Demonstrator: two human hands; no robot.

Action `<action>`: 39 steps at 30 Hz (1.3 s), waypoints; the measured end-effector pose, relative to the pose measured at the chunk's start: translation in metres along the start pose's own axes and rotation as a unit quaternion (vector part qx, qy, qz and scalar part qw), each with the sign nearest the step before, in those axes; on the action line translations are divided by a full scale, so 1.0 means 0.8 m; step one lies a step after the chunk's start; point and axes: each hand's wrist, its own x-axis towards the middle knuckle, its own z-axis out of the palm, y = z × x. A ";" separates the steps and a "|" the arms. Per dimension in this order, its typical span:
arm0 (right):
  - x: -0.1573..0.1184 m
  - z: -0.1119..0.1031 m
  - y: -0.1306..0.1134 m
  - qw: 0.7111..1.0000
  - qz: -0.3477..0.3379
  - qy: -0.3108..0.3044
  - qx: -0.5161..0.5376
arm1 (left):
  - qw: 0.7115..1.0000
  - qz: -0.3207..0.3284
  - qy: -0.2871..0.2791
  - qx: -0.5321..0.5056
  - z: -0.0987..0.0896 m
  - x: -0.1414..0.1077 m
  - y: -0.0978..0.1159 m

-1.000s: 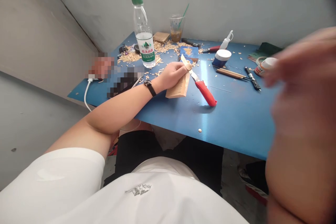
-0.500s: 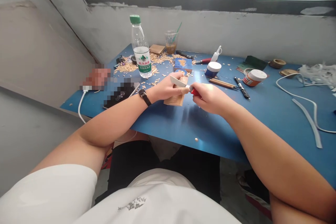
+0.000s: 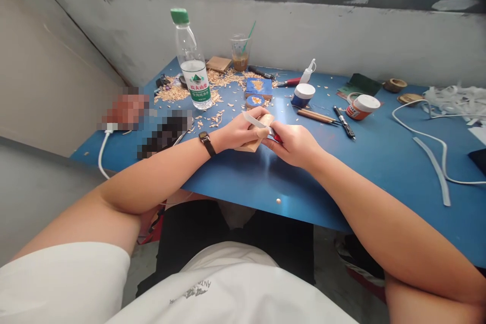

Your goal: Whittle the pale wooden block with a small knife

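Note:
My left hand (image 3: 245,131) is closed round a pale wooden block (image 3: 248,147), partly hidden by the fingers. In my right hand (image 3: 290,143) is a knife with a red handle (image 3: 277,137); its blade (image 3: 253,120) points left across the top of the block, close to my left thumb. Whether the edge touches the wood I cannot tell. Just beyond my hands lie a small round blue piece with an orange figure (image 3: 255,102) and a square blue one (image 3: 258,87) behind it.
A water bottle (image 3: 195,76) stands left among wood shavings (image 3: 172,92). Behind is a plastic cup (image 3: 240,55) with a straw. To the right are a blue-and-white jar (image 3: 302,95), wooden-handled tools (image 3: 317,116), a black pen-like tool (image 3: 345,122), an orange-and-white tub (image 3: 363,107) and a white cable (image 3: 442,147).
The wooden block has turned and tilted in my left hand. My right hand has shifted slightly left with the knife, closer to my left hand. The whole view has moved a little.

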 end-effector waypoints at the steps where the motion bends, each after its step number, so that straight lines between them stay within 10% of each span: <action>1: 0.000 0.001 0.002 1.000 0.002 0.002 0.000 | 1.000 -0.003 0.002 -0.011 0.001 0.000 -0.001; 39: 0.015 0.028 0.008 0.988 0.004 0.091 -0.123 | 0.990 0.069 0.113 0.049 -0.015 0.005 -0.038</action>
